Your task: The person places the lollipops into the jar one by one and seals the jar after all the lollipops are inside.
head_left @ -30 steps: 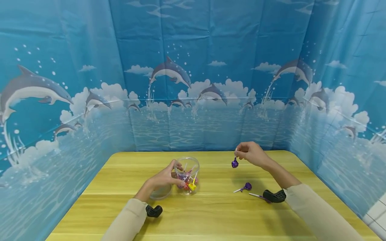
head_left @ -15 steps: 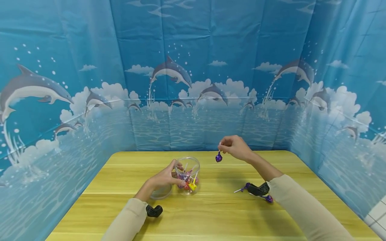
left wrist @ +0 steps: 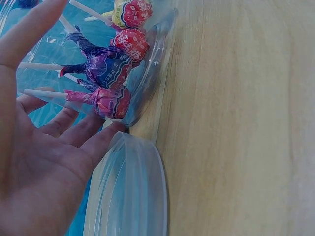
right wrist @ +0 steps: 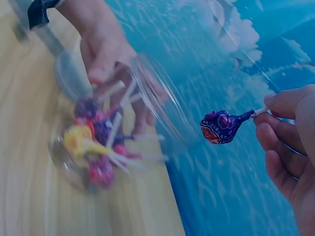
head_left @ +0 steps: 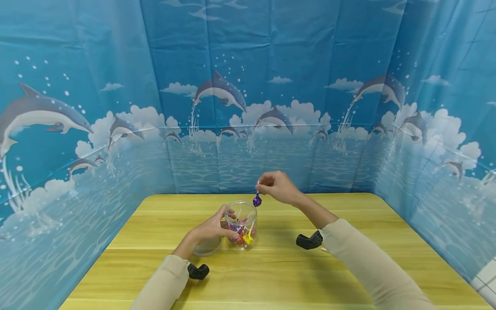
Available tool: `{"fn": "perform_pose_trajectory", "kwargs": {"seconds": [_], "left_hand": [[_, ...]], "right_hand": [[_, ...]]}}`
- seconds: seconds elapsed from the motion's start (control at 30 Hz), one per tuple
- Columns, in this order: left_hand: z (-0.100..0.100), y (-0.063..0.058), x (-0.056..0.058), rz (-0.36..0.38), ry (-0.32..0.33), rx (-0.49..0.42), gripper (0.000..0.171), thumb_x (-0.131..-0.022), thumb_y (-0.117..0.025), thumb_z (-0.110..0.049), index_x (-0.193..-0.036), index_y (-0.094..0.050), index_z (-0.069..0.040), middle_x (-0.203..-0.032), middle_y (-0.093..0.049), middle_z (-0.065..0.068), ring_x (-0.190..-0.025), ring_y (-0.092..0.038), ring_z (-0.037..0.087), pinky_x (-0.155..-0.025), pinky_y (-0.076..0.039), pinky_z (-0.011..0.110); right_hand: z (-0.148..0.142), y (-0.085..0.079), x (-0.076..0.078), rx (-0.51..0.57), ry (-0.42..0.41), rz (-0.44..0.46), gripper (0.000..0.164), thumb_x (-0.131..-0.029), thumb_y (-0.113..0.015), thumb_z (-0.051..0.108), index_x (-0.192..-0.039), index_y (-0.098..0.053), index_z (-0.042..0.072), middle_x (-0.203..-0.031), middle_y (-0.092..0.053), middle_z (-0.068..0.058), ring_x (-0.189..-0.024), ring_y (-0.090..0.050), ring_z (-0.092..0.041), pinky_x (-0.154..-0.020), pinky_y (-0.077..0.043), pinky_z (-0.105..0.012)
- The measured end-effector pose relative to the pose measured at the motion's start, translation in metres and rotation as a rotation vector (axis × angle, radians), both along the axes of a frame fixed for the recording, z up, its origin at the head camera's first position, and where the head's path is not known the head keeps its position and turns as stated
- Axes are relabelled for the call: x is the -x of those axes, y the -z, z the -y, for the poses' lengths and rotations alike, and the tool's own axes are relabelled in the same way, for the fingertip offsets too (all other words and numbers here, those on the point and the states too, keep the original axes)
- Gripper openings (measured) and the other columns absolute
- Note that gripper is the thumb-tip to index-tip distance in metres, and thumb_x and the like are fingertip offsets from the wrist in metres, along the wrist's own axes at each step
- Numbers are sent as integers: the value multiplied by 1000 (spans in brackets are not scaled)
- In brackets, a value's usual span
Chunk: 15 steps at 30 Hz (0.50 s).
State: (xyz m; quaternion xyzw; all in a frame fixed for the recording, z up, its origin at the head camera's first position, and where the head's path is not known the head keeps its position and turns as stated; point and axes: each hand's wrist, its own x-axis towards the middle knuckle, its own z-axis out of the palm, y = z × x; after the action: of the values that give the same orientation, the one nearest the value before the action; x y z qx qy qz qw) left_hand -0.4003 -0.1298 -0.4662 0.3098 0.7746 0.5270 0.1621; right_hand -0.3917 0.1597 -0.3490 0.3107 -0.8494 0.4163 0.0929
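The backdrop [head_left: 240, 168] rises behind the far edge of the surface [head_left: 271, 280], whose wood runs on between the jar and the right wrist. The right sleeve [head_left: 368, 262] has swung left since a second ago, now hiding the two loose lollipops but for a bit of stick [head_left: 324, 249]. The right hand [head_left: 279, 187] has come across with it. The left hand [head_left: 211, 228], unmoved, is curled round the jar [head_left: 246, 239], mouth up; the lid [head_left: 207, 247] lies left of it. The purple lollipop [head_left: 257, 199], its stick pinched in the right hand, hangs head-down just beside the jar's right rim.
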Motion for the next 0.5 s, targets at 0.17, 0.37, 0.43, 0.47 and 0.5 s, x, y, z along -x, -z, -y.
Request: {"fn": "perform_pose_trajectory", "kwargs": {"seconds": [0.17, 0.37, 0.43, 0.47, 0.5], "left_hand": [[0, 1, 0, 3, -3, 0, 74, -92, -79, -25, -144, -31, -4, -142, -41, 15, -115, -61, 31, -96, -49, 48], [0, 4, 1, -2, 7, 2, 72, -93, -78, -27, -144, -32, -6, -141, -40, 14, -115, -60, 30, -96, -50, 48], [1, 3, 0, -4, 4, 4, 71, -93, -78, -29, -143, -33, -8, -141, -40, 14, -116, -60, 31, -96, -49, 48], [1, 3, 0, -5, 2, 5, 70, -93, -78, -29, -143, -33, -9, -141, -40, 14, -117, -59, 31, -97, -49, 49], [2, 3, 0, -7, 1, 4, 70, -93, -79, -30, -143, -34, -9, -142, -40, 15, -118, -58, 32, -98, -48, 50]], "right_hand": [[27, 6, 3, -37, -82, -30, 12, -102, -69, 15, -100, -73, 5, -86, -72, 1, -77, -68, -16, -68, -55, -36], [43, 18, 6, -93, -131, -27, 7, -101, -70, 13, -99, -73, 7, -84, -72, -1, -75, -68, -13, -71, -56, -34], [46, 23, 8, -109, -141, -16, 6, -101, -70, 12, -99, -74, 7, -83, -72, -1, -75, -68, -13, -71, -56, -33], [46, 25, 9, -119, -144, -12, 6, -100, -70, 12, -98, -74, 8, -83, -72, 0, -75, -68, -12, -71, -56, -33], [47, 27, 10, -135, -148, -11, 6, -100, -70, 12, -98, -74, 8, -84, -72, 0, -76, -68, -11, -71, -56, -32]]}}
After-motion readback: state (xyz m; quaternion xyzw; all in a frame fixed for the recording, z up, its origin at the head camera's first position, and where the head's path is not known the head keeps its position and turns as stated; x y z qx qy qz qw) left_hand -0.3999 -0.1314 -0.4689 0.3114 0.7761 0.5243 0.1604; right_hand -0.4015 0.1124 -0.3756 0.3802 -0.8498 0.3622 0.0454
